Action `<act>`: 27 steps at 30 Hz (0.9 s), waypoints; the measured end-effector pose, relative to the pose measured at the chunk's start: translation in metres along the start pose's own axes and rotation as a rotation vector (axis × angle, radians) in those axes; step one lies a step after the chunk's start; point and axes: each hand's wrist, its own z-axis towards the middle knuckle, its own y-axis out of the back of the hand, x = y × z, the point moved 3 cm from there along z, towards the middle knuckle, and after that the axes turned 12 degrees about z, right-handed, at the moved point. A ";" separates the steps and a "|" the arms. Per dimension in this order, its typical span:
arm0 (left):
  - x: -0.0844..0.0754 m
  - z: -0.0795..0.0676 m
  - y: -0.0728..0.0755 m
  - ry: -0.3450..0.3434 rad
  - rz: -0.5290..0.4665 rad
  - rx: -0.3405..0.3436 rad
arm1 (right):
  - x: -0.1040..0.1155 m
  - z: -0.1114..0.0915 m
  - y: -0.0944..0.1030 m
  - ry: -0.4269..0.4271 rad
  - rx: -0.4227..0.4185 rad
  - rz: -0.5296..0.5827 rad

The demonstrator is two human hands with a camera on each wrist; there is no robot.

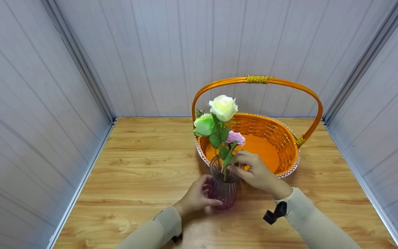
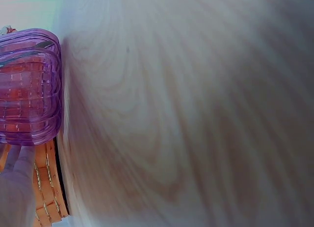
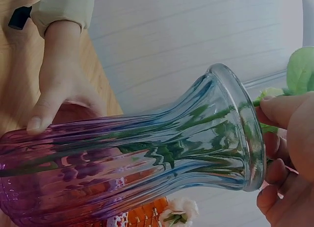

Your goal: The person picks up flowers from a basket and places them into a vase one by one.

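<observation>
A ribbed glass vase (image 1: 224, 195), purple low down and clear near the rim, stands upright on the table. My left hand (image 1: 197, 195) holds its lower body, thumb on the near side; in the right wrist view the thumb (image 3: 38, 120) lies on the glass. At the mouth, my right hand (image 1: 254, 171) pinches a green flower stem (image 3: 257, 102), its fingers touching or close beside the rim. A white rose (image 1: 223, 108), a pale green rose (image 1: 204, 125) and a pink ruffled flower (image 1: 235, 137) rise above the vase. Which bloom belongs to the pinched stem I cannot tell.
Behind the vase sits an orange woven basket (image 1: 290, 152) with a tall arched handle (image 1: 257, 79). Leaves (image 1: 199, 112) show at its left side. Pale panel walls (image 1: 157, 62) enclose the wooden table (image 1: 143, 155) at the back and both sides.
</observation>
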 end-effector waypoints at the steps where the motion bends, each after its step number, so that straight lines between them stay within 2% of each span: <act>1: 0.000 0.000 0.000 0.000 0.005 0.000 | 0.000 -0.001 0.001 -0.019 -0.009 0.008; 8: 0.000 0.000 0.000 0.014 0.002 0.007 | -0.003 -0.006 0.011 -0.144 -0.097 0.063; 15: 0.000 -0.001 0.001 0.041 -0.003 0.018 | -0.005 -0.010 0.027 -0.166 -0.149 0.059; 27: 0.002 0.000 0.001 0.020 0.011 0.012 | -0.015 -0.020 0.052 -0.253 -0.253 0.031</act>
